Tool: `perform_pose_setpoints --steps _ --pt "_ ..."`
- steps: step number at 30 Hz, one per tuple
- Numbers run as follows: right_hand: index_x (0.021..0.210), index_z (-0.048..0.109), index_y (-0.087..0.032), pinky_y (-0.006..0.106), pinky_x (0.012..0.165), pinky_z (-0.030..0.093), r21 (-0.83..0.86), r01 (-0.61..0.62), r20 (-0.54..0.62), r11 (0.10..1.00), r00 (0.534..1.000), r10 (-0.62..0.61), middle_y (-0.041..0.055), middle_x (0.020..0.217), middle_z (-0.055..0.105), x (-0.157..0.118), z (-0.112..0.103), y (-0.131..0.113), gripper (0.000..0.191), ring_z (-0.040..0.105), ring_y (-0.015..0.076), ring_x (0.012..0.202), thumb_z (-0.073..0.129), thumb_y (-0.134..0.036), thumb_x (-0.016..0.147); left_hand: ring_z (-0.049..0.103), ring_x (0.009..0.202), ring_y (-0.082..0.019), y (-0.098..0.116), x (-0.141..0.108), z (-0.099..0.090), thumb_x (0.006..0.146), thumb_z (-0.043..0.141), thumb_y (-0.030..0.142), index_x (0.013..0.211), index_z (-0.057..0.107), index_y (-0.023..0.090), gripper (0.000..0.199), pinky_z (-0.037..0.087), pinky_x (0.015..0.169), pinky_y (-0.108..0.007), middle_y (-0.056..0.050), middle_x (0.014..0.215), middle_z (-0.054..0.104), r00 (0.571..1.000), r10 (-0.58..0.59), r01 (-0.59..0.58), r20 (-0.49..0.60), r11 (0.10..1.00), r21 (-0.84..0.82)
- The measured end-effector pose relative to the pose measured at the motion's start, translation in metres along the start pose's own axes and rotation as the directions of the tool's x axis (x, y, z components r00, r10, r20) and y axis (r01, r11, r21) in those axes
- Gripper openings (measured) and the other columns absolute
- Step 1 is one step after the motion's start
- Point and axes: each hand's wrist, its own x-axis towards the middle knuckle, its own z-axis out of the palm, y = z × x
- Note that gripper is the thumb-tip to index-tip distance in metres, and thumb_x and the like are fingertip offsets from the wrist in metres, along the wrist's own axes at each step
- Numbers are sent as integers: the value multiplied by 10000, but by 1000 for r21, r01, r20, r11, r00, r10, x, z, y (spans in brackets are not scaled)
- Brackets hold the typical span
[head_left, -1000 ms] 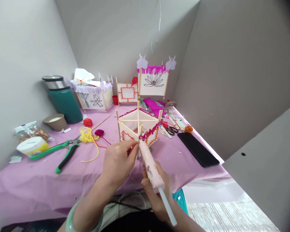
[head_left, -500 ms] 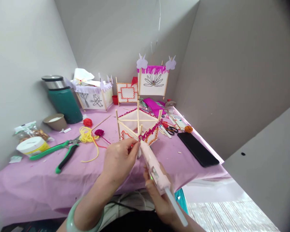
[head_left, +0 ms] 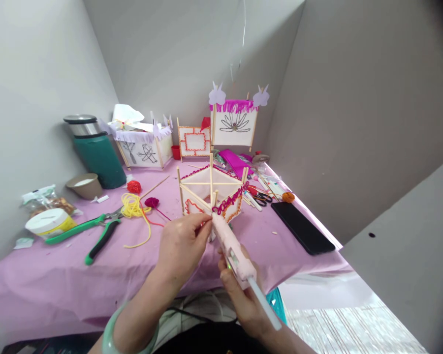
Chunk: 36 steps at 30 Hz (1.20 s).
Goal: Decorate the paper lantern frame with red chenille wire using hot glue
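Note:
A wooden-stick frame point(head_left: 211, 184) with pale panels and orange and magenta yarn trim stands on the pink cloth in front of me. My left hand point(head_left: 184, 243) is pinched at its near corner; what lies between the fingertips is too small to make out. In my right hand point(head_left: 239, 295) is a pale pink glue gun point(head_left: 232, 246), its nozzle touching or very close to that corner beside my left fingertips. A white glue stick point(head_left: 265, 304) sticks out of its back end. Magenta curly yarn point(head_left: 231, 198) runs along the frame's right upper edge.
Green-handled pliers point(head_left: 105, 223), yellow yarn point(head_left: 136, 205) and a teal bottle point(head_left: 99, 157) are on the left. A black phone point(head_left: 302, 227) and black scissors point(head_left: 263, 198) lie right. Decorated lanterns point(head_left: 234, 125) stand behind.
The glue gun and my right hand have shifted slightly left, and the glue stick's end has moved up and left. My left hand has hardly moved.

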Motion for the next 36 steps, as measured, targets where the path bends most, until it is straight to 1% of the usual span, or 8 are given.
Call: perform_pose_setpoints --steps 2,5,10,14,17,24,31,36 --pt "1134 514 -224 283 570 517 17 -6 35 1000 999 6 36 796 600 1 0 -1 268 605 199 682 542 -347 898 547 500 -95 0 0 0 828 576 180 803 744 201 170 360 524 -208 4 646 704 1000 1 -1 -13 1000 -9" --pt "1044 492 -215 270 523 479 35 -8 85 999 996 5 15 748 558 3 0 -5 188 548 171 609 533 -313 888 558 503 -97 1 0 -1 818 579 168 798 748 202 173 367 518 -207 3 653 711 1000 8 -8 -29 1000 -17" --pt "966 480 -208 250 456 400 9 37 64 999 997 -38 -12 705 513 7 2 -8 135 460 134 528 529 -267 855 560 495 -101 2 1 -1 820 572 181 810 756 214 187 375 509 -208 1 657 717 999 17 -18 -42 1000 -23" --pt "1038 488 -206 266 516 433 -21 68 40 997 997 -67 -4 718 545 8 1 -7 180 525 158 586 511 -274 873 531 472 -91 2 1 0 826 583 199 829 756 217 173 364 505 -205 12 622 697 999 5 -6 -44 1000 -22" --pt "1071 492 -202 285 569 468 -16 36 39 999 999 -35 29 795 593 6 1 -3 215 574 184 663 517 -301 882 521 467 -88 2 0 0 829 585 214 831 753 212 167 359 505 -204 15 602 681 999 -1 0 -45 1000 -24" --pt "1108 495 -182 303 583 497 -27 12 26 1000 1000 -11 47 810 610 4 1 -2 265 589 196 666 528 -300 873 514 473 -86 1 0 -1 837 577 228 831 735 196 162 346 509 -203 22 571 648 999 -11 11 -31 1000 -15" --pt "1087 511 -203 301 626 526 -71 12 19 997 1000 -10 56 845 623 2 0 -4 231 620 207 729 530 -276 869 548 521 -94 0 1 -2 865 565 281 836 696 186 164 350 512 -206 21 602 647 999 -26 25 -42 999 -41" --pt "1115 500 -214 313 638 523 -110 8 -7 994 1000 -9 48 861 602 -3 -1 0 261 610 207 738 524 -267 861 600 593 -113 -2 3 -3 862 569 251 874 683 189 131 406 553 -214 3 699 691 998 -1 -4 -62 997 -75"
